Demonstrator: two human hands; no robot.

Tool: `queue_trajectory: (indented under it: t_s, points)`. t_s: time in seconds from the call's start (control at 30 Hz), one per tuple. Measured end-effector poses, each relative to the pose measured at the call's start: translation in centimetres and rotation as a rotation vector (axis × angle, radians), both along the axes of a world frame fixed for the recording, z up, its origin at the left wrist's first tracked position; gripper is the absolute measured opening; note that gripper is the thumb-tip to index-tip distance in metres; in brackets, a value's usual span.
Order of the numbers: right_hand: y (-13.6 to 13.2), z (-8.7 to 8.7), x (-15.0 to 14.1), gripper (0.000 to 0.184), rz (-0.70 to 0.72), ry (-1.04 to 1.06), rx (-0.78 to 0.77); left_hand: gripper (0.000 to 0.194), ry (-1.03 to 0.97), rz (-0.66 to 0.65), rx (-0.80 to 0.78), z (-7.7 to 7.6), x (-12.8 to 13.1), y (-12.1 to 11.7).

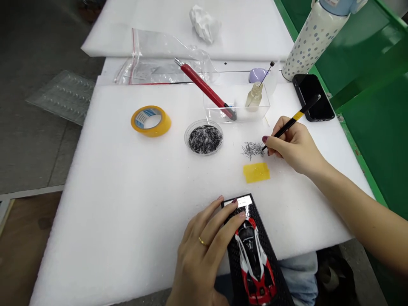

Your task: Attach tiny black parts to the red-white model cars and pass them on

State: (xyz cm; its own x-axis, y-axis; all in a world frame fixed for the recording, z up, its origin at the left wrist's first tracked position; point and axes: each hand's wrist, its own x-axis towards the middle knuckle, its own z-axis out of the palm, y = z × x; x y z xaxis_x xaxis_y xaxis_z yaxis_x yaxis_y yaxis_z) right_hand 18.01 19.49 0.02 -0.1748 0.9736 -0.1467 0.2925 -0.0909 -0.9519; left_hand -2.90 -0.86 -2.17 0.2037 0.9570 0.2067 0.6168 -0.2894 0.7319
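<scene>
One left hand [200,250] outstretched, right hand [296,145] pinching tool [287,124]

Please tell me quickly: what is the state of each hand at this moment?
Left hand: open, laid on the black base under the model car.
Right hand: closed, holding the black tweezers, tips at the loose black fibres.

- Model car [255,263] on its base [282,293], reaching over the surface's [127,204] near edge, left hand [204,250] on its left
- Beyond it, a tape piece [256,172], then loose fibres [253,148]; right hand [295,144] beside these
- Left of them, dish [185,140], then tape roll [156,131]
- Behind, tray [213,114] with small bottle [254,100]
- Right of tray, phone [318,110]; flask [314,42] behind
- Back left, plastic bag [159,59]
</scene>
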Motion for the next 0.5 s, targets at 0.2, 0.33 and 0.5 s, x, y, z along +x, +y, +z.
queue_trajectory:
  t_s: [0.2, 0.33, 0.5]
  points:
    - [-0.16, 0.02, -0.67, 0.029, -0.028, -0.119, 0.029, 0.060, 0.015, -0.005, 0.007, 0.35, 0.09, 0.07]
    - [-0.08, 0.16, -0.91, 0.030, -0.038, -0.165, 0.042, 0.058, 0.014, -0.002, 0.002, 0.37, 0.11, 0.02]
    - [-0.41, -0.03, -0.42, 0.030, -0.016, -0.083, 0.050, 0.063, 0.005, -0.008, 0.005, 0.26, 0.04, 0.06]
